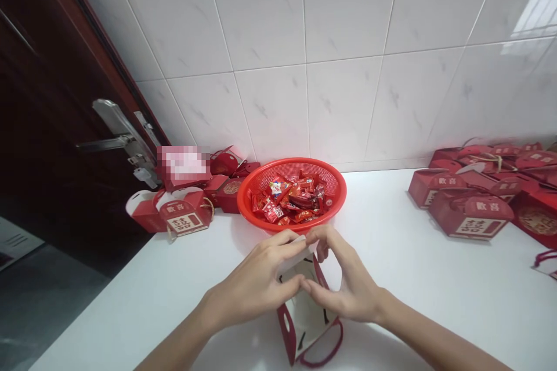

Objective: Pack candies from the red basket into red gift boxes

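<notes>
An open red box with a pale inside and a dark red cord handle lies on the white table, below the basket. My left hand reaches over its left side, fingers curved at the far edge. My right hand arches over the right side, its index fingertip near the left one at the far end. Both thumb tips meet above the opening. Part of the box is hidden under the hands. Just beyond stands a red plastic basket holding several wrapped candies.
Several red gift boxes stand at the left, by a dark door with a metal handle. More red boxes are grouped at the right. A tiled wall borders the back of the white table.
</notes>
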Demonstrator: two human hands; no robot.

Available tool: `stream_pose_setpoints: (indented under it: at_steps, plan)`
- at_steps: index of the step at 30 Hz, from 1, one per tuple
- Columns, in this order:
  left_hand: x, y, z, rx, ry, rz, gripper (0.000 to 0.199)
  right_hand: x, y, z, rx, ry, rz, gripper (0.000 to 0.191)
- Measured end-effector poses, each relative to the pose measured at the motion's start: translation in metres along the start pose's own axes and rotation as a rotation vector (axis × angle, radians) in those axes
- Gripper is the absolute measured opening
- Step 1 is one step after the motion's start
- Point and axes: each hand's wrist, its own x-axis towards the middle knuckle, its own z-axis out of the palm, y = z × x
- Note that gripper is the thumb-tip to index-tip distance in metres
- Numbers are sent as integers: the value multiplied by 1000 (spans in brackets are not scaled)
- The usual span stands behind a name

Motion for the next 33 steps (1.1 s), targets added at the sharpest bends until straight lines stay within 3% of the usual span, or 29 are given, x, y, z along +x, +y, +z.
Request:
stream_pose_setpoints:
  at_steps: [3,8,11,14,17,20,22,25,27,31,33]
  plan:
    - [5,-4,-5,-55,-29,11,36,10,-3,-18,-45,-109,-32,34]
    - [0,-28,-14,-51,-91,-82,58,20,12,-41,35,-251,112,34]
    - [-8,-46,-13,-6,-215,-198,77,20,23,-46,-37,-337,174,25]
    - [-15,-58,-10,-6,-294,-236,81,20,24,-45,-143,-416,148,17]
    - [-18,-58,-12,-56,-233,-203,73,26,19,-48,-135,-385,87,16]
    - [-17,-52,-19,-95,-161,-169,60,40,18,-57,-137,-209,47,20]
    - [-12,-49,-25,-82,-71,-157,53,54,24,-64,-189,-116,50,19]
    - [3,-54,-35,-40,122,-133,44,82,41,-71,-299,-89,147,18]
    - [21,-66,-42,-25,242,-121,41,101,54,-71,-364,-116,213,17]
    - [62,-101,-54,17,411,-179,39,129,72,-60,-565,-295,299,18]
    - [78,-116,-54,68,343,-260,40,133,76,-54,-694,-427,396,19]
